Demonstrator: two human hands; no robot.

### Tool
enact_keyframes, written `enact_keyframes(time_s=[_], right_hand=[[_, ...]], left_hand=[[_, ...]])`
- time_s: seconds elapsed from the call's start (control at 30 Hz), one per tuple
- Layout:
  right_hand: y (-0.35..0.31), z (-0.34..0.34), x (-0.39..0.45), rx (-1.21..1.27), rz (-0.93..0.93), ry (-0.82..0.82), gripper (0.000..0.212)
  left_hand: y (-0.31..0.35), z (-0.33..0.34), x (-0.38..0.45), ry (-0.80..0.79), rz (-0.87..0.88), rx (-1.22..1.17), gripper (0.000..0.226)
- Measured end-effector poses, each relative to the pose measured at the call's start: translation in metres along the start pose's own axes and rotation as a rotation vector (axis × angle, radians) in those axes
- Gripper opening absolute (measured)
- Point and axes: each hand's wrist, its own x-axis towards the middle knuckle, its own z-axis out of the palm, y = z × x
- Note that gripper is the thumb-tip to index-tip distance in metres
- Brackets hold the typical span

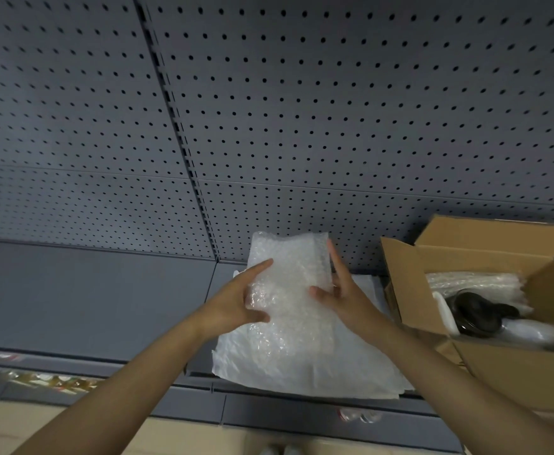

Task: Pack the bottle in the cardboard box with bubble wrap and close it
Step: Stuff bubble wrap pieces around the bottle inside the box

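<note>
A bundle of bubble wrap [290, 277] stands up over a stack of white bubble wrap sheets [305, 362] on the grey shelf. My left hand [236, 302] grips the bundle's left side, thumb in front and fingers along the edge. My right hand [341, 290] holds its right side, thumb on the front and fingers straight behind the edge. What the bundle wraps is hidden. At the right the cardboard box [413, 290] stands with its flaps up. Inside it lie folded bubble wrap [476, 282] and a white bottle with a black cap [485, 315].
A grey pegboard wall [302, 110] rises behind the shelf [88, 290]. Below the shelf's front edge a lower shelf shows small items [49, 380] at the left and clear bottle tops [361, 415] near the middle.
</note>
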Motion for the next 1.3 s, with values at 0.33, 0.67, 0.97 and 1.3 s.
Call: enact_keyframes(time_s=[0.33, 0.67, 0.97, 1.3], right_hand=[[0.008, -0.004, -0.006, -0.653, -0.055, -0.031, 0.075], [0.0, -0.01, -0.001, -0.507, -0.061, 0.033, 0.042], [-0.039, -0.005, -0.02, 0.018, 0.135, 0.075, 0.048], [-0.053, -0.057, -0.052, -0.044, 0.056, 0.454, 0.034]], left_hand=[[-0.004, 0.007, 0.005, 0.154, -0.004, 0.35, 0.086], [-0.011, -0.002, 0.008, 0.212, -0.037, 0.087, 0.046], [0.018, 0.001, 0.013, 0.164, -0.071, -0.209, 0.07], [0.056, 0.009, 0.043, -0.015, 0.066, 0.311, 0.037]])
